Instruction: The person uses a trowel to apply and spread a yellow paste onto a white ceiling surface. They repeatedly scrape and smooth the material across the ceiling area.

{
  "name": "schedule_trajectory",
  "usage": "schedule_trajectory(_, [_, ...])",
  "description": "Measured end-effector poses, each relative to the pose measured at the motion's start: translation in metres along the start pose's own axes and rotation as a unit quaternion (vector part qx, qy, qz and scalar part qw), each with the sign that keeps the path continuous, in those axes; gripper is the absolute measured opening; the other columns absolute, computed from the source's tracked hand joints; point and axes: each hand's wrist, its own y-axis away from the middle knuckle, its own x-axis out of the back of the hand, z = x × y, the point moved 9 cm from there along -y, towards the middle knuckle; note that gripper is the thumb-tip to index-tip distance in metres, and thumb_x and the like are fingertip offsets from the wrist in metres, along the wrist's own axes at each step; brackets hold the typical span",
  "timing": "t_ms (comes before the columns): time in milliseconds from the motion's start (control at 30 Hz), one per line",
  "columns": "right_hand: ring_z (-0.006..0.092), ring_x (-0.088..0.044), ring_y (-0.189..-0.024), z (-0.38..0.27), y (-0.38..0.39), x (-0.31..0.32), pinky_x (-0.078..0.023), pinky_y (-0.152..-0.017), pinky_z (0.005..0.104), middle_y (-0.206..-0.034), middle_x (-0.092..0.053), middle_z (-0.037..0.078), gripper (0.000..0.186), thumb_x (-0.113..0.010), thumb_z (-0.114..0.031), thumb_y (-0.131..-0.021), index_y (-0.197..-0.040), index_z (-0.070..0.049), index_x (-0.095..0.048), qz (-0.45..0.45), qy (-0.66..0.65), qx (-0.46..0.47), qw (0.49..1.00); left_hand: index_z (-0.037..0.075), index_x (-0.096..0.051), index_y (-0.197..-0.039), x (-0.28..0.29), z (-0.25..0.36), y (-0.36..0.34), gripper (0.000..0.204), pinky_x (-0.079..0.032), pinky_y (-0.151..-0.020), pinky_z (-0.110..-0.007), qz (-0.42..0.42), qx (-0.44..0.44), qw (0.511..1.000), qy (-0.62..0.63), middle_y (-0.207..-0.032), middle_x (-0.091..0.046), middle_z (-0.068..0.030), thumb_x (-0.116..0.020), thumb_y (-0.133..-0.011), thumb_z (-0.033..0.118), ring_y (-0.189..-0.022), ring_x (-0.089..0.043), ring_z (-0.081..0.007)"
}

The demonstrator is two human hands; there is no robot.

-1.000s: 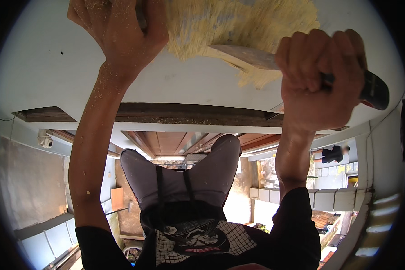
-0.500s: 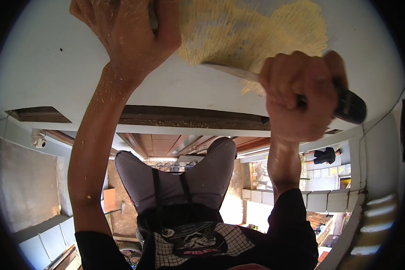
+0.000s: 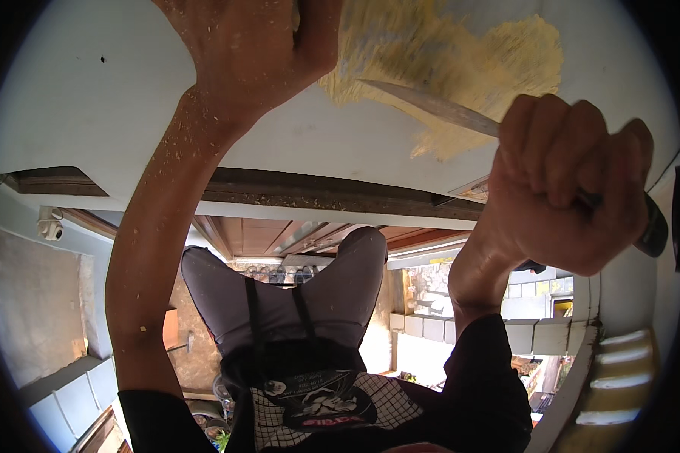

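My right hand (image 3: 574, 177) is wrapped round the dark handle (image 3: 653, 225) of a knife. Its long, tapering metal blade (image 3: 438, 106) points left across a rough, streaky yellow patch (image 3: 468, 72) on a pale surface (image 3: 128, 113). Whether the blade touches the patch is unclear. My left hand (image 3: 257, 49) is up at the top edge, beside the patch's left side. Its fingers are cut off by the frame, so what they do or hold is hidden. Small light flakes stick to my left hand and forearm.
A dark recessed strip (image 3: 317, 192) with flakes on it runs along the near side of the pale surface. Beyond are brown panels (image 3: 257, 234), a white camera-like fixture (image 3: 51, 224), a pale block wall (image 3: 533, 336) and a dark cable at the right.
My right hand has moved right and slightly down, drawing the knife back the same way across the patch. My left hand appears further right and higher, as the whole view has shifted a little.
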Motion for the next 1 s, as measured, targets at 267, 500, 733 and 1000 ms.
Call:
schedule_trajectory(267, [0.0101, -0.023, -0.044, 0.008, -0.001, 0.002, -0.026, -0.042, 0.0279, -0.051, -0.032, 0.002, 0.026, -0.033, -0.010, -0.095, -0.069, -0.011, -0.031, 0.042, 0.010, 0.005, 0.999, 0.005, -0.066, -0.104, 0.000, 0.002, -0.003, 0.020, -0.029, -0.096, -0.041, 0.040, 0.028, 0.998, 0.035, -0.124, -0.060, -0.0205, -0.058, -0.087, 0.008, -0.115, -0.050, -0.0288])
schedule_trajectory(500, [0.0106, -0.025, -0.044, 0.031, -0.004, -0.011, -0.027, -0.043, 0.0275, -0.052, -0.031, 0.001, 0.025, -0.034, -0.010, -0.095, -0.070, -0.011, -0.034, 0.016, 0.019, -0.023, 0.999, 0.007, -0.066, -0.104, 0.001, 0.000, 0.000, 0.020, -0.029, -0.096, -0.041, 0.015, 0.043, 0.999, 0.027, -0.124, -0.060, -0.0191, -0.058, -0.087, 0.008, -0.115, -0.050, -0.0279])
schedule_trajectory(733, [0.0108, -0.029, -0.042, 0.050, -0.004, -0.027, -0.029, -0.041, 0.0271, -0.053, -0.037, 0.002, 0.022, -0.040, -0.006, -0.094, -0.073, -0.009, -0.039, 0.011, 0.156, -0.027, 0.987, 0.006, -0.066, -0.106, 0.003, 0.005, -0.004, 0.020, -0.029, -0.097, -0.042, -0.019, 0.056, 0.998, 0.021, -0.126, -0.059, -0.0190, -0.056, -0.089, 0.008, -0.115, -0.049, -0.0284])
schedule_trajectory(1000, [0.0102, -0.040, -0.044, 0.032, 0.006, -0.006, -0.034, -0.043, 0.0281, -0.054, -0.043, 0.004, 0.027, -0.040, -0.019, -0.099, -0.074, -0.010, -0.038, 0.143, 0.118, -0.039, 0.982, 0.001, -0.065, -0.106, 0.002, 0.006, -0.009, 0.022, -0.033, -0.101, -0.043, -0.048, 0.118, 0.991, 0.034, -0.126, -0.054, -0.0222, -0.051, -0.092, 0.010, -0.120, -0.045, -0.0318])
